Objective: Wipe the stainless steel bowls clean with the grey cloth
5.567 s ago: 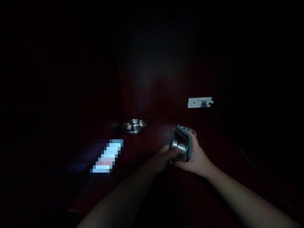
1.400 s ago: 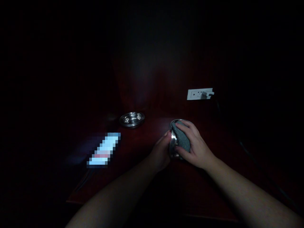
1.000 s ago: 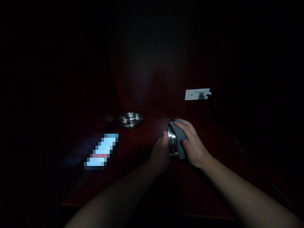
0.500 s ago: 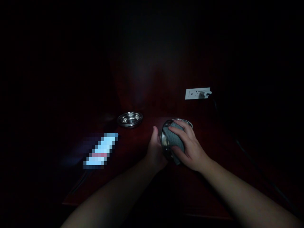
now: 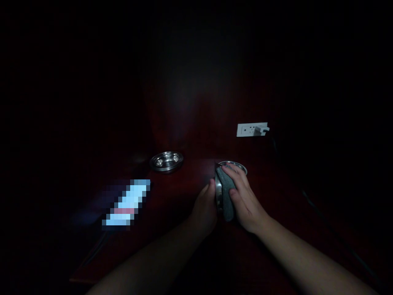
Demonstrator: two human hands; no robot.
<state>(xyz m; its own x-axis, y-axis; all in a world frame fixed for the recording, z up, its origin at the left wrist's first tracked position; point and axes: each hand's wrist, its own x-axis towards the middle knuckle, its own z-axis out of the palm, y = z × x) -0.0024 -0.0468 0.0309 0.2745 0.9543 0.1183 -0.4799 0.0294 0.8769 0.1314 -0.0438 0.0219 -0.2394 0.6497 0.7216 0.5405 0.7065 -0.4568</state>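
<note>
My left hand [image 5: 205, 208] grips a shiny steel bowl [image 5: 219, 192] from its left side, thumb up along it. The bowl is tipped on edge above the table. Pressed against its right side is a grey-green cloth [image 5: 227, 196], held under the fingers of my right hand [image 5: 245, 196]. Behind the right hand, a second steel bowl [image 5: 232, 163] shows only part of its rim. Farther left, steel bowls [image 5: 166, 162] that look nested stand upright on the dark red table. Much of the held bowl is hidden by the cloth and hands.
A lit phone-like screen [image 5: 127, 205], blurred out, lies on the left of the table [image 5: 166, 196]. On the back wall is a white socket [image 5: 252, 129] with a plug in it. A dark cable [image 5: 325, 223] runs down the right side. The surroundings are very dark.
The held bowl has turned more edge-on, so its inside no longer shows. The cloth has shifted with my right hand to its outer right side. The whole view has moved slightly.
</note>
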